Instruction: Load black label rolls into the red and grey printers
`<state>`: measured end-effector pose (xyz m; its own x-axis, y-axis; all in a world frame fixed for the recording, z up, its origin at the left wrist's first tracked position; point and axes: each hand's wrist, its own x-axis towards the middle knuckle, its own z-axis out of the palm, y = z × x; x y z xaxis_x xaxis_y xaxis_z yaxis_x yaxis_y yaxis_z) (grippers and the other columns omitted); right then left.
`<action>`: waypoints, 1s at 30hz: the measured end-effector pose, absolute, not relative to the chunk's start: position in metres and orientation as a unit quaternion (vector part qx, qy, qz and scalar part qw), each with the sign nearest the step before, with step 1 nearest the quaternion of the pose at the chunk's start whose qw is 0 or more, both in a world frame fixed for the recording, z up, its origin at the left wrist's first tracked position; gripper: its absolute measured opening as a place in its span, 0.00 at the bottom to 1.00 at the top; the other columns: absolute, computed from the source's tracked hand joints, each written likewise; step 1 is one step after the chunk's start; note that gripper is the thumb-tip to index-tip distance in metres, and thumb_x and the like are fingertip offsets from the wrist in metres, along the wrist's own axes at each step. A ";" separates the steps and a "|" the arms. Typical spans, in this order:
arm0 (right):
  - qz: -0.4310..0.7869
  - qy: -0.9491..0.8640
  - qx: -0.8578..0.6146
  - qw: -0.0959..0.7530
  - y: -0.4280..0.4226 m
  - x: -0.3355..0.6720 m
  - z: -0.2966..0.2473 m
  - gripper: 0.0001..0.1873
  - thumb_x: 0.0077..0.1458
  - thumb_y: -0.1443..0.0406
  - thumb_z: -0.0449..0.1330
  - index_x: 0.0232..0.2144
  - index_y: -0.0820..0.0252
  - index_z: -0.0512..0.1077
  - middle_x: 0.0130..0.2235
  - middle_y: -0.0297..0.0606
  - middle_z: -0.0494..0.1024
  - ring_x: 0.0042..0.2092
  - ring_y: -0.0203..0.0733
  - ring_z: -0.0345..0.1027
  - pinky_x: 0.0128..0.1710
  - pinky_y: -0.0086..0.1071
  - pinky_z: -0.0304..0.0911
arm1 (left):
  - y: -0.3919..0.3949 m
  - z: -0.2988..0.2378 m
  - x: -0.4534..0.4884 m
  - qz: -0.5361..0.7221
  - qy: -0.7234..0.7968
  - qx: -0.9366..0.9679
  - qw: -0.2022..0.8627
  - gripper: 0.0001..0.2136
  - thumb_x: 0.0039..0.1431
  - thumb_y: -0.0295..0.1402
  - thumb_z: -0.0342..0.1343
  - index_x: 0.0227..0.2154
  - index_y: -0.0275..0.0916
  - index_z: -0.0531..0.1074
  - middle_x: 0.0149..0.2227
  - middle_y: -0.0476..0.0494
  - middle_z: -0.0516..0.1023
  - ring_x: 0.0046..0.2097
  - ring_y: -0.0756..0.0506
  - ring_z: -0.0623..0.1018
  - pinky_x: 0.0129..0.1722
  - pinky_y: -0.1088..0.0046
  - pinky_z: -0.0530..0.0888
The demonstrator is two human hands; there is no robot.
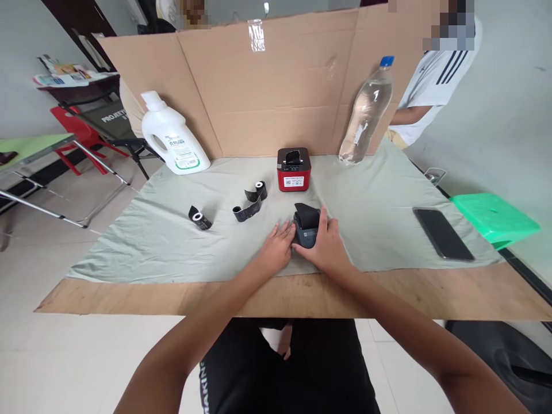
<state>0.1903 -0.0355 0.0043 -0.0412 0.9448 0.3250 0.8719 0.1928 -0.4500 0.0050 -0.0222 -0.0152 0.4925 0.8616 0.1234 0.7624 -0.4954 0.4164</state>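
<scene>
On the cloth in front of me stands a small dark label printer [306, 237], with a wide black flap or strip [307, 215] raised at its top. My right hand [325, 244] wraps round its right side and front, thumb and fingers apart across it. Against the printer's left side rest the outstretched fingers of my left hand [278, 247]. Just behind is a red and black box-shaped device [294, 172] with a white sticker and a dark piece in its top. To the left lie a black paper roll [200, 219] and a partly unwound black strip [248, 210] with a roll end.
A white jug [175, 138] and a clear blue-capped bottle [366, 115] lean by the cardboard screen [276, 86]. A phone [443, 234] lies at the right. Beside the table's right edge is a green stool [495, 215]. A person in a white shirt [431, 86] is behind the screen.
</scene>
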 end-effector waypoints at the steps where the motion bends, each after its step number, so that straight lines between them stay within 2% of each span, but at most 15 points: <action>1: 0.070 -0.717 -0.633 0.284 -0.035 0.191 0.005 0.73 0.45 0.45 0.74 0.76 0.70 0.39 0.56 0.62 0.66 0.57 0.68 0.67 0.53 0.55 0.69 | -0.022 -0.014 0.004 0.167 0.480 0.846 0.162 0.31 0.64 0.21 0.45 0.71 0.28 0.60 0.73 0.30 0.64 0.78 0.37 0.57 0.78 0.44 0.53; 5: 0.089 -0.702 -0.633 0.314 -0.032 0.195 0.008 0.69 0.48 0.44 0.71 0.76 0.70 0.42 0.55 0.61 0.68 0.57 0.68 0.66 0.54 0.58 0.68 | -0.017 -0.009 0.002 0.226 0.497 0.809 0.217 0.28 0.67 0.23 0.44 0.68 0.37 0.67 0.69 0.38 0.70 0.75 0.40 0.63 0.78 0.43 0.53; 9: 0.095 -0.689 -0.603 0.391 -0.028 0.204 0.011 0.55 0.58 0.46 0.63 0.75 0.70 0.50 0.53 0.58 0.74 0.57 0.65 0.66 0.59 0.61 0.65 | -0.015 -0.008 0.003 0.290 0.520 0.761 0.258 0.23 0.72 0.30 0.46 0.66 0.40 0.70 0.67 0.38 0.74 0.72 0.38 0.69 0.77 0.42 0.57; 14: 0.144 -0.655 -0.578 0.465 -0.026 0.217 0.016 0.44 0.61 0.51 0.59 0.72 0.68 0.57 0.53 0.56 0.80 0.57 0.62 0.69 0.58 0.59 0.67 | -0.020 -0.007 0.006 0.334 0.485 0.779 0.216 0.26 0.72 0.41 0.54 0.70 0.45 0.65 0.73 0.37 0.64 0.75 0.35 0.65 0.74 0.45 0.62; 16: 0.185 -0.636 -0.564 0.492 -0.024 0.223 0.018 0.40 0.64 0.50 0.57 0.71 0.65 0.60 0.54 0.55 0.82 0.58 0.60 0.71 0.59 0.58 0.66 | -0.021 -0.006 0.005 0.339 0.470 0.790 0.199 0.26 0.72 0.40 0.54 0.71 0.46 0.64 0.76 0.36 0.58 0.76 0.33 0.60 0.74 0.45 0.63; 19: 0.284 -0.612 -0.526 0.517 -0.017 0.228 0.019 0.37 0.69 0.46 0.52 0.71 0.59 0.62 0.60 0.52 0.80 0.60 0.56 0.73 0.64 0.56 0.64 | -0.023 -0.005 0.004 0.366 0.430 0.810 0.162 0.22 0.73 0.35 0.51 0.67 0.47 0.69 0.78 0.38 0.54 0.78 0.33 0.55 0.74 0.43 0.60; 25: 0.415 -0.606 -0.469 0.491 0.009 0.231 0.014 0.42 0.68 0.38 0.45 0.74 0.50 0.57 0.72 0.44 0.67 0.72 0.51 0.61 0.68 0.51 0.60 | -0.027 -0.007 0.007 0.365 0.377 0.843 0.121 0.22 0.71 0.30 0.51 0.64 0.49 0.73 0.72 0.39 0.66 0.75 0.33 0.60 0.70 0.43 0.62; 28: 0.439 -0.615 -0.484 0.443 0.027 0.237 0.020 0.41 0.67 0.38 0.43 0.71 0.52 0.64 0.72 0.44 0.68 0.69 0.52 0.65 0.63 0.49 0.66 | -0.028 -0.003 0.007 0.336 0.371 0.856 0.133 0.18 0.69 0.31 0.53 0.57 0.50 0.80 0.63 0.39 0.77 0.72 0.33 0.65 0.68 0.43 0.61; 30: 0.429 -0.641 -0.499 0.395 0.042 0.245 0.033 0.38 0.68 0.41 0.44 0.64 0.57 0.73 0.66 0.48 0.75 0.63 0.54 0.71 0.58 0.47 0.69 | -0.029 0.001 0.005 0.322 0.359 0.864 0.145 0.16 0.67 0.30 0.53 0.49 0.49 0.84 0.57 0.42 0.82 0.69 0.34 0.69 0.67 0.44 0.60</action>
